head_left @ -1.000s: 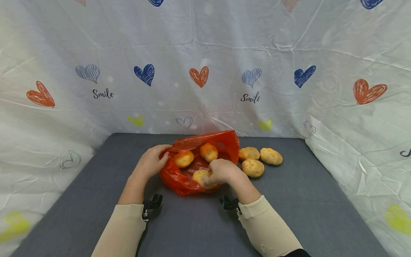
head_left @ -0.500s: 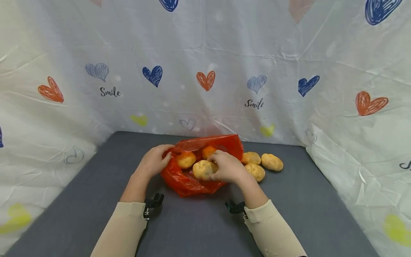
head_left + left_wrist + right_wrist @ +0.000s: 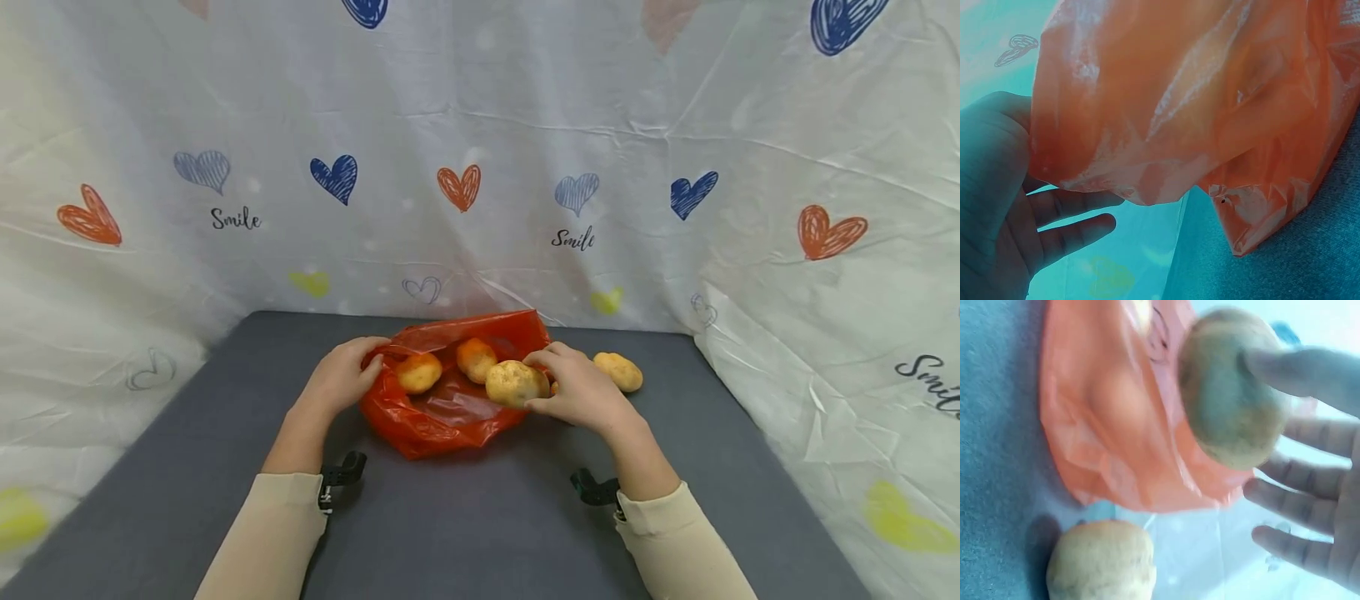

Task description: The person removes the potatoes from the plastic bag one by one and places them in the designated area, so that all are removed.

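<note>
A red plastic bag [image 3: 446, 435] lies with its mouth facing me, and two potatoes show inside, one at the left [image 3: 418, 373] and one further back [image 3: 476, 360]. My left hand [image 3: 336, 379] pinches the left edge of the bag's mouth; in the left wrist view some of its fingers [image 3: 1082, 231] extend below the plastic. Between thumb and fingers, my right hand [image 3: 583, 390] grips a potato [image 3: 516, 383] in front of the bag's right side. The right wrist view has this potato [image 3: 1229, 394] raised beside the bag.
Beyond my right hand a potato [image 3: 618, 372] rests on the dark grey table [image 3: 465, 525]. Another potato [image 3: 1102, 562] lies beside the bag in the right wrist view, mostly hidden in the head view. A white sheet with printed hearts [image 3: 495, 250] hangs behind the table.
My right hand has lifted the potato from the bag's front opening and carried it rightward to the bag's right edge. The left hand keeps its hold on the bag.
</note>
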Demonstrator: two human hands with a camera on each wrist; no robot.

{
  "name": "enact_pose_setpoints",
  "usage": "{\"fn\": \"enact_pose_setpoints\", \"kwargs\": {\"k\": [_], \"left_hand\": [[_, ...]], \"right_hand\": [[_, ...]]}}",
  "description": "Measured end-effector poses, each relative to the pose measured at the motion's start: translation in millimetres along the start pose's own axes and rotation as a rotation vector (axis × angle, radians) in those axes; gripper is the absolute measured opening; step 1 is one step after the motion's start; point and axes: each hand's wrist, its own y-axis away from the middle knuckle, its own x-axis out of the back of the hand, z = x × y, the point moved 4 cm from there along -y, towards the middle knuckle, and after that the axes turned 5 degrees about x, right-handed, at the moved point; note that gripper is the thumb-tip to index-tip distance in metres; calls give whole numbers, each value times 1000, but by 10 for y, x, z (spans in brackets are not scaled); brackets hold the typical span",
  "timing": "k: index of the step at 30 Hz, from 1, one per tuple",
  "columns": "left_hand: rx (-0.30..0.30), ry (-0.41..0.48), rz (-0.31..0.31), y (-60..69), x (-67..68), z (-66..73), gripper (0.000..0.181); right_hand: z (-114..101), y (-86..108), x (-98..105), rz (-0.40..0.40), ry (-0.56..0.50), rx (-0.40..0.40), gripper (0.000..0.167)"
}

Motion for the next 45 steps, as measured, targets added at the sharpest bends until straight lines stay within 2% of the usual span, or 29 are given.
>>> {"fn": "enact_pose_setpoints", "kwargs": {"k": [8, 12, 17, 22, 29, 38, 45], "left_hand": [[6, -13, -9, -24, 9, 25, 37], [1, -21, -11, -20, 25, 14, 37], [-1, -33, -22, 18, -20, -10, 37], [8, -46, -29, 47, -40, -24, 37], [-15, -72, -28, 7, 41, 3, 37], [-29, -85, -28, -38, 95, 51, 37], [-14, -95, -65, -22, 66, 47, 38]], "right_hand": [[174, 77, 85, -9, -13, -33, 53], [269, 120, 161, -29, -54, -74, 52], [458, 231, 236, -37, -80, -126, 51], [685, 344, 295, -28, -93, -215, 51], [911, 430, 420, -38, -108, -306, 58], [1101, 609, 520, -97, -132, -417, 65], [1316, 734, 478, -153, -172, -513, 69]]}}
